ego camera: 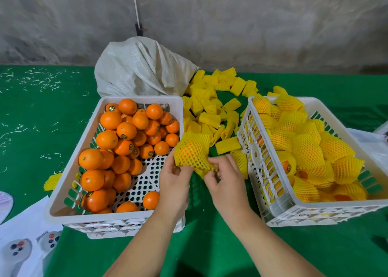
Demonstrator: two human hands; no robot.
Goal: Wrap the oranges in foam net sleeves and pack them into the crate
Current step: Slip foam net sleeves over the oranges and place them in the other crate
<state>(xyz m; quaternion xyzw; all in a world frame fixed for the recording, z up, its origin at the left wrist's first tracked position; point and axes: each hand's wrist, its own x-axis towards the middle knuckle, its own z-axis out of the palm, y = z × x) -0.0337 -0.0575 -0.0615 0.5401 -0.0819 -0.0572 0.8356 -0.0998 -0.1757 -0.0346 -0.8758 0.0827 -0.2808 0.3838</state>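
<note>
Both hands, left hand [175, 179] and right hand [225, 177], are pinching 1 foam net sleeve [194, 151] around an orange; we're judging the right crate [279, 205] nearly full, with many bare oranges [117, 142] remaining in the left crate [63, 197].

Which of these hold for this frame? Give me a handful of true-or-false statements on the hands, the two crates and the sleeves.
1. Both hands hold one orange in a foam net sleeve. True: the left hand and right hand grip it between the crates.
2. The left crate holds wrapped oranges. False: its oranges are bare.
3. The right crate holds oranges in yellow sleeves. True.
4. The loose sleeves are stacked inside the left crate. False: they lie on the green cloth between and behind the crates.
5. A white sack sits behind the left crate. True.
</note>
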